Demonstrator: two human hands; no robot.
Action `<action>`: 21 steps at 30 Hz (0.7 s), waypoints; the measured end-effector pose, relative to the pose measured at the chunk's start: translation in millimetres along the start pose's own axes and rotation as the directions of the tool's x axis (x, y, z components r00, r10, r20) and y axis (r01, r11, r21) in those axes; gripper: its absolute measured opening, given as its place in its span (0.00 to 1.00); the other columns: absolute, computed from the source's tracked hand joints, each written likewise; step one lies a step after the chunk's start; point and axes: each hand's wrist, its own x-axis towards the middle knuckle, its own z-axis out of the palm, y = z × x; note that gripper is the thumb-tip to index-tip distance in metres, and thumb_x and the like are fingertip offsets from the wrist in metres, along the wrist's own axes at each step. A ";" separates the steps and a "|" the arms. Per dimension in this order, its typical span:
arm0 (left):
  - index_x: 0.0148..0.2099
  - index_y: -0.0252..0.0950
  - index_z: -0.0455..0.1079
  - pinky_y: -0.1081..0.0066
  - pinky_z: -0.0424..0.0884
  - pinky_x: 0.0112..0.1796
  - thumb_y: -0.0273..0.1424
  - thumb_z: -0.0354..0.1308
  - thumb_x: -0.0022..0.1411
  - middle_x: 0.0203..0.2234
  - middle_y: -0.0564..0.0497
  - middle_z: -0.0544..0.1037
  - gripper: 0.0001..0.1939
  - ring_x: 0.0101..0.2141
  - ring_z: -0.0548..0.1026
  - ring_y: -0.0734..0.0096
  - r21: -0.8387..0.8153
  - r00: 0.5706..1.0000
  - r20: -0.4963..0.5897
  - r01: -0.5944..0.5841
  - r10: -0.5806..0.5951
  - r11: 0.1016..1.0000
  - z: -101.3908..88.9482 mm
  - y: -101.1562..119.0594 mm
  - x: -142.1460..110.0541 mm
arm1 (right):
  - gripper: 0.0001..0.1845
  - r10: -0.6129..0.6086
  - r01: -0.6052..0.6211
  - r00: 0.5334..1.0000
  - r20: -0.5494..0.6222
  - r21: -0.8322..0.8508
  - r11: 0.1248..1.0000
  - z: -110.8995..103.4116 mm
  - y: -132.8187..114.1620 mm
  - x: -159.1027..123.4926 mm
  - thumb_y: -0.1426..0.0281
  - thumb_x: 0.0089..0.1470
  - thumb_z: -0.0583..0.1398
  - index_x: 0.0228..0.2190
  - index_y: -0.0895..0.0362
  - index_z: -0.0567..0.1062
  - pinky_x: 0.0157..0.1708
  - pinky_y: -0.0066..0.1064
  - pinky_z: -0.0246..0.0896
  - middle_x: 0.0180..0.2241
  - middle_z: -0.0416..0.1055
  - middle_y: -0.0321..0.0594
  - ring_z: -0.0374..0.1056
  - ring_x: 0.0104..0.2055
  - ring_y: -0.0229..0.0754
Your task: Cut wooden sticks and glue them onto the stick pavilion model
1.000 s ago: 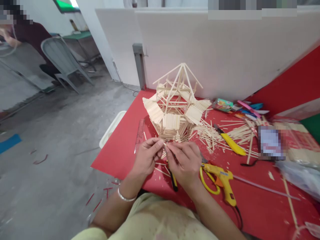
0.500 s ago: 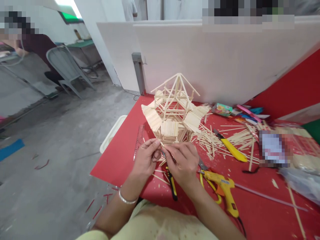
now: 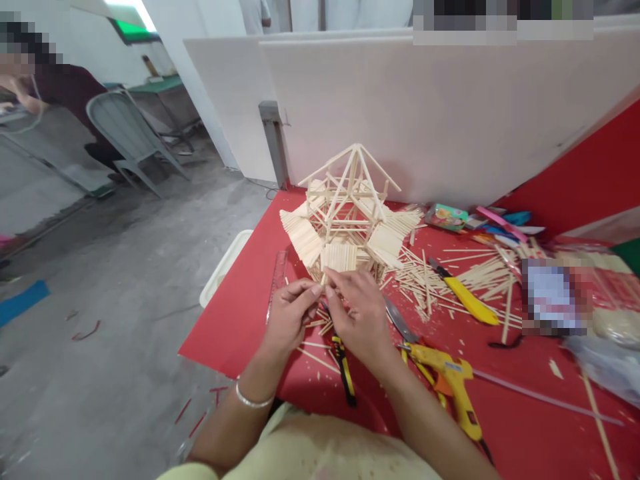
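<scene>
Thumb and fingertips pinched, my left hand meets my right hand just in front of a house-like model built of thin wooden sticks. Between the fingertips shows a short piece of wooden stick, mostly covered by the fingers; both hands are closed on it. The model has an open pointed roof frame and slatted panels around its sides. Under my right hand lies a black-and-yellow utility knife. A yellow glue gun rests to the right, its nozzle near my right wrist.
Loose sticks and a yellow cutter lie right of the model on the red table. A clear ruler is at left. Plastic packs sit far right. White boards stand behind; a person sits by a chair.
My right hand has shifted slightly left and up, its index finger now reaching over the stick piece. My left hand stays nearly in place. The view has shifted slightly.
</scene>
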 end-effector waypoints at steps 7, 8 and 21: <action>0.30 0.32 0.76 0.80 0.50 0.17 0.37 0.69 0.55 0.17 0.56 0.70 0.12 0.16 0.59 0.85 -0.006 1.000 0.017 0.016 -0.016 1.000 -3.4 1.1 2.5 | 0.27 -0.026 0.027 0.998 0.062 -0.019 0.999 0.4 -1.8 -2.7 0.73 0.59 0.59 0.59 0.55 0.68 0.47 0.44 0.63 0.41 0.73 0.44 0.65 0.44 0.47; 0.30 0.33 0.76 0.80 0.50 0.17 0.37 0.69 0.55 0.17 0.56 0.70 0.12 0.16 0.60 0.84 -0.011 1.000 0.015 0.026 -0.026 1.000 -3.1 1.6 2.5 | 0.27 -0.036 0.038 0.997 0.069 -0.027 0.999 1.2 -1.2 -2.8 0.73 0.59 0.59 0.59 0.55 0.68 0.47 0.44 0.63 0.41 0.73 0.44 0.66 0.45 0.47; 0.27 0.34 0.73 0.76 0.51 0.21 0.35 0.64 0.60 0.17 0.55 0.65 0.13 0.19 0.59 0.80 0.082 0.995 0.016 -0.095 0.094 0.992 -0.3 4.2 1.8 | 0.18 -0.247 0.215 0.966 -0.081 -0.287 0.933 -1.2 -1.4 -13.5 0.75 0.55 0.65 0.47 0.54 0.77 0.41 0.35 0.64 0.36 0.77 0.41 0.69 0.40 0.42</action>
